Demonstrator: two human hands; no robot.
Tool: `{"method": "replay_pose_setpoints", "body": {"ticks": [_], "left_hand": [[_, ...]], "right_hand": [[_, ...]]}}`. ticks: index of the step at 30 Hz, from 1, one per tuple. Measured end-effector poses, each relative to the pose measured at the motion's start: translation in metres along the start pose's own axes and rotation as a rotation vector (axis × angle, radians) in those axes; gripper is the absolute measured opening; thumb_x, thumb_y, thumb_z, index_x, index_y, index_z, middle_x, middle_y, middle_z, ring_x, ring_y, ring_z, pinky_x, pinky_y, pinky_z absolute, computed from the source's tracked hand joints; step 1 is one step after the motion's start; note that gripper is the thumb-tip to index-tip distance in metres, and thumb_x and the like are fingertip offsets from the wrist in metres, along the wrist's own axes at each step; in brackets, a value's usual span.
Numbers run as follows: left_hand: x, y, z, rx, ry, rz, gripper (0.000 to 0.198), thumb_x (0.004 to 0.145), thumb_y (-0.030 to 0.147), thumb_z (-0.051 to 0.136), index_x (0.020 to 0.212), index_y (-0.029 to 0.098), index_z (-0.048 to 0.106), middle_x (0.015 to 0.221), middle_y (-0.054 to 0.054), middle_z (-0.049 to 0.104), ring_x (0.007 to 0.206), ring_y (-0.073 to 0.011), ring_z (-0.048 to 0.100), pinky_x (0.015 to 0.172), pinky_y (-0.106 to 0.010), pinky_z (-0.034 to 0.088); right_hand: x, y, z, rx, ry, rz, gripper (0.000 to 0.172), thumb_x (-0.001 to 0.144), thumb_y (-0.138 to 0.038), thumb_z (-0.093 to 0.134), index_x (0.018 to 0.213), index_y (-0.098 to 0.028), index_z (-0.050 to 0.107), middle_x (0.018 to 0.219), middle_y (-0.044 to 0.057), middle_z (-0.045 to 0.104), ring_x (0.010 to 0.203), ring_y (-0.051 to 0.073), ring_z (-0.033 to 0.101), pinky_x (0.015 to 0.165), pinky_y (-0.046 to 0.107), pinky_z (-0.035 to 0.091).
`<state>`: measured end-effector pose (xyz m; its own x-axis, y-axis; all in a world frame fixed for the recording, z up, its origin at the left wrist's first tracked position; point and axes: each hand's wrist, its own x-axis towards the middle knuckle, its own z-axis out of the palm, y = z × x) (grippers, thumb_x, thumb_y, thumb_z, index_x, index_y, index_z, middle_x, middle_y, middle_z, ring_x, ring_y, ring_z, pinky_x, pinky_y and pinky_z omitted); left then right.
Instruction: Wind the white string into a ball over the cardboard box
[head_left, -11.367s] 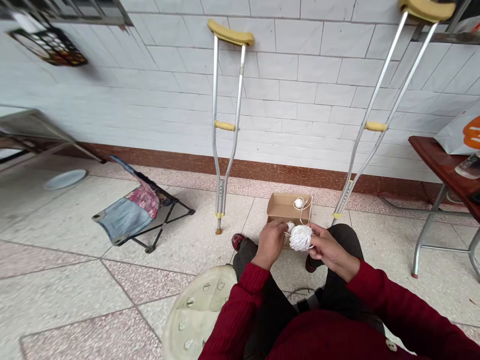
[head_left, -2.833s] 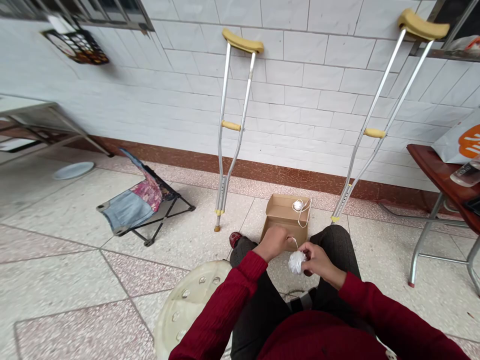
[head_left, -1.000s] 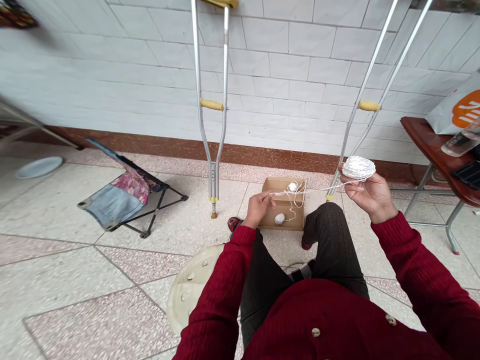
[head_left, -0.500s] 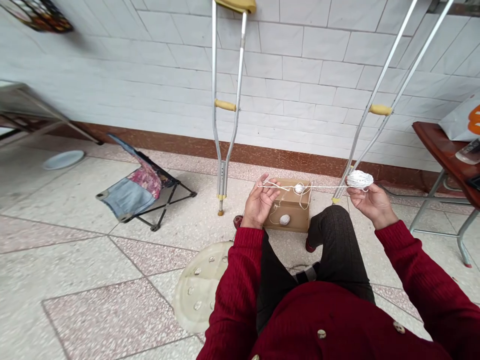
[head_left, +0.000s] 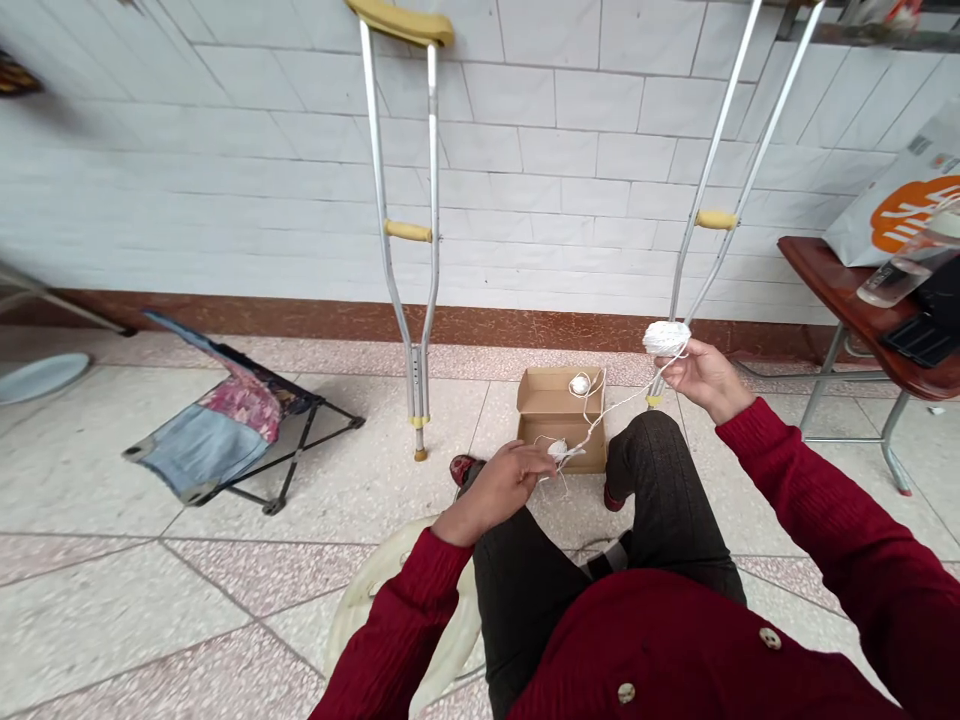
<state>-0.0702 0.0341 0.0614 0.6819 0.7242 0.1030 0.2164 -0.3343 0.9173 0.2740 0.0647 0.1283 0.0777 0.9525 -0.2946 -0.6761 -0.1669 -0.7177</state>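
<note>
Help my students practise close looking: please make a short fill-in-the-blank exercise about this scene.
1. The right hand holds a large ball of cord coloured ____.
2. The lid of the cardboard box is ____.
3. The number of crutches in view is ____.
4. In the picture, the folding chair stands to the ____ of the cardboard box.

Missing words: white; open; two; left.
</note>
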Motion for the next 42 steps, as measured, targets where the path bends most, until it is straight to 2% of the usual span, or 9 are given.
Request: {"method": "replay_pose_setpoints", "body": {"ticks": [6,10,14,23,26,29,33,38,42], "left_hand": [[0.04,0.009,0.024,-0.159,0.347,-0.08,0.025,0.083,0.03,0.064,0.105,0.024,0.074,0.116,-0.007,0.071,0.115,-0.0287,0.061,0.106,-0.043,0.041],[0.082,0.02,0.061,-0.359,0.301,-0.008,0.045,0.079,0.035,0.072,0.12,0.021,0.065,0.12,-0.01,0.068,0.117,-0.0287,0.06,0.103,-0.041,0.042],[0.087,0.024,0.085,-0.477,0.167,-0.047,0.028,0.087,0.042,0.06,0.09,0.015,0.069,0.071,-0.006,0.071,0.081,-0.0218,0.068,0.088,-0.036,0.049],[0.029,0.035,0.056,-0.5,0.071,-0.089,0.039,0.095,0.048,0.047,0.081,0.017,0.066,0.063,-0.004,0.068,0.073,-0.0202,0.067,0.082,-0.034,0.049],[0.026,0.014,0.069,-0.404,0.01,-0.118,0.042,0.094,0.051,0.047,0.08,0.017,0.067,0.064,-0.005,0.07,0.069,-0.0191,0.066,0.079,-0.033,0.049],[0.032,-0.023,0.083,-0.325,0.081,-0.178,0.044,0.092,0.053,0.048,0.083,0.015,0.068,0.063,-0.005,0.071,0.065,-0.0179,0.064,0.076,-0.031,0.049],[0.049,-0.056,0.068,-0.157,0.135,-0.161,0.04,0.086,0.048,0.054,0.076,0.014,0.07,0.066,-0.005,0.07,0.063,-0.0178,0.061,0.068,-0.029,0.046],[0.074,-0.036,0.019,0.204,0.103,-0.065,0.03,0.086,0.034,0.056,0.067,0.018,0.073,0.066,-0.003,0.069,0.061,-0.0175,0.059,0.065,-0.026,0.04],[0.081,-0.005,0.019,0.428,0.134,-0.007,0.022,0.083,0.026,0.059,0.069,0.019,0.074,0.066,-0.007,0.069,0.061,-0.0199,0.059,0.064,-0.028,0.037]], "right_hand": [[-0.01,0.031,0.036,-0.215,-0.074,-0.003,0.03,0.067,-0.009,0.065,0.095,-0.02,0.061,0.074,0.001,0.066,0.054,0.01,0.053,0.043,0.019,0.039],[-0.018,0.051,0.049,-0.342,-0.111,-0.045,0.041,0.063,-0.011,0.07,0.101,-0.023,0.062,0.081,-0.001,0.067,0.055,0.009,0.054,0.045,0.019,0.041],[-0.017,0.058,0.045,-0.425,-0.14,-0.11,0.048,0.063,-0.013,0.072,0.109,-0.023,0.064,0.089,-0.001,0.068,0.058,0.008,0.055,0.045,0.018,0.044],[0.018,0.068,0.016,-0.402,0.085,0.034,0.024,0.066,-0.005,0.069,0.084,-0.018,0.061,0.081,0.002,0.067,0.063,0.01,0.061,0.05,0.019,0.052],[0.018,0.083,0.026,-0.385,0.037,0.058,0.022,0.066,-0.008,0.069,0.083,-0.018,0.06,0.073,0.001,0.065,0.055,0.008,0.056,0.042,0.016,0.044],[0.004,0.099,0.039,-0.447,-0.075,0.094,0.021,0.066,-0.012,0.069,0.084,-0.017,0.06,0.064,-0.001,0.06,0.043,0.005,0.044,0.034,0.014,0.024],[-0.036,0.124,0.035,-0.588,-0.175,0.205,0.025,0.064,-0.015,0.066,0.089,-0.017,0.062,0.058,-0.005,0.055,0.039,0.003,0.036,0.034,0.015,0.012],[-0.063,0.151,0.003,-0.62,-0.201,0.304,0.036,0.058,-0.013,0.068,0.093,-0.017,0.064,0.063,-0.005,0.058,0.038,0.002,0.035,0.033,0.016,0.019],[-0.034,0.153,-0.007,-0.605,-0.05,0.216,0.035,0.055,-0.006,0.065,0.089,-0.016,0.062,0.067,-0.003,0.061,0.041,0.005,0.043,0.035,0.017,0.032]]}}
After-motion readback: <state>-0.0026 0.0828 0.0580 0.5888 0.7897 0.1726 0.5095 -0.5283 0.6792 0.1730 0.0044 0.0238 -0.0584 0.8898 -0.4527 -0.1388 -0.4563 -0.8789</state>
